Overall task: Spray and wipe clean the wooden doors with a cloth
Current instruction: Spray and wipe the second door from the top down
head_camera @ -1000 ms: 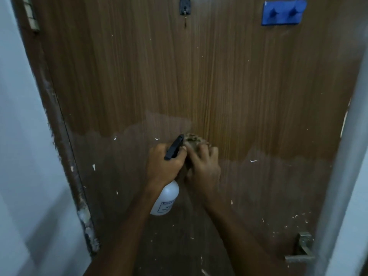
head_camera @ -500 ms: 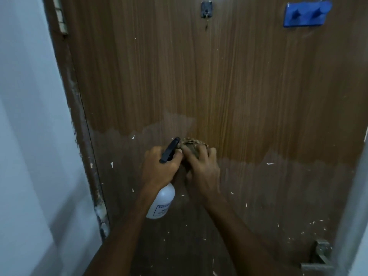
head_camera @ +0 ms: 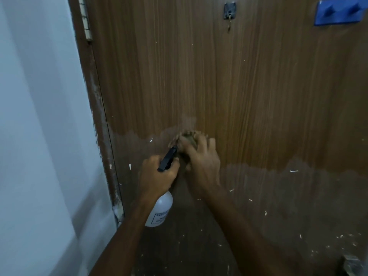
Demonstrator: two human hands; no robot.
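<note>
**Soft cloth on a damp door**

The right hand point(head_camera: 201, 164) presses a crumpled tan cloth point(head_camera: 187, 139) against the brown wood-grain door point(head_camera: 249, 86); it looks soft and light, best bunched in the palm. The left hand point(head_camera: 159, 176) grips a white plastic spray bottle point(head_camera: 160, 211) by its black trigger head, likely slippery when wet. The door's lower part looks darker and paint-flecked beside a pale wall point(head_camera: 39, 116).

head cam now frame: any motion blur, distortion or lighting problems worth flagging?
Head view: motion blur on the right hand and the cloth it presses to the door; the left hand and spray bottle are sharper. Wide-angle bend shows in the door frame at left. Light is dim and even, no glare; the blue hook rack is soft near the corner.
</note>
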